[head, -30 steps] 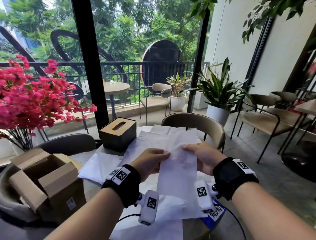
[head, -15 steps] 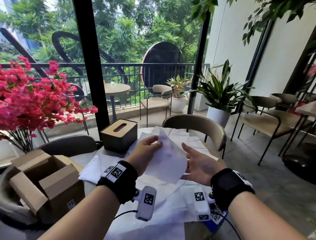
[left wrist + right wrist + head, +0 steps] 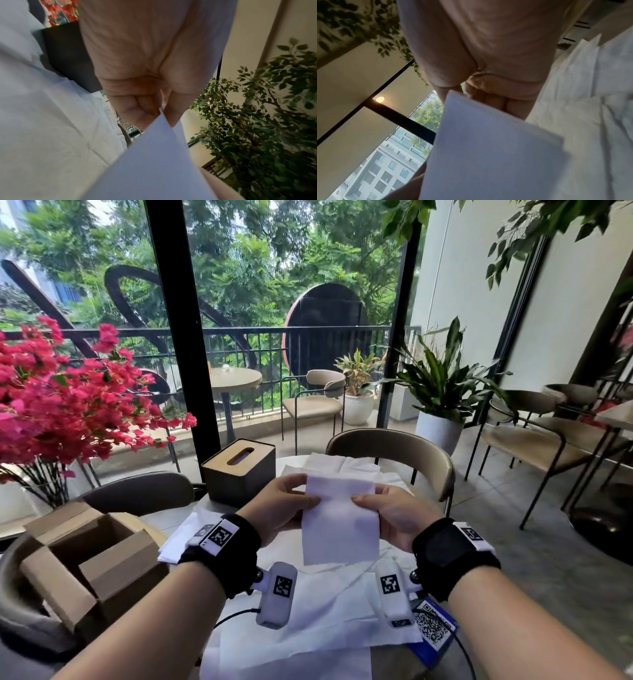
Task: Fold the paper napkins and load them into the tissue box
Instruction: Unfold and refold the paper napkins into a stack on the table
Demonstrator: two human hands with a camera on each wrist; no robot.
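At centre frame of the head view I hold a folded paper napkin [image 3: 339,522] upright above the table: my left hand [image 3: 281,508] pinches its left edge between thumb and fingers, and my right hand [image 3: 394,517] pinches its right edge the same way. The tissue box [image 3: 239,470], wooden slotted lid on, stands just upper left of my hands. Unfolded napkins [image 3: 325,621] lie spread on the table [image 3: 161,522] beneath, with an open cardboard box [image 3: 89,563] at lower left.
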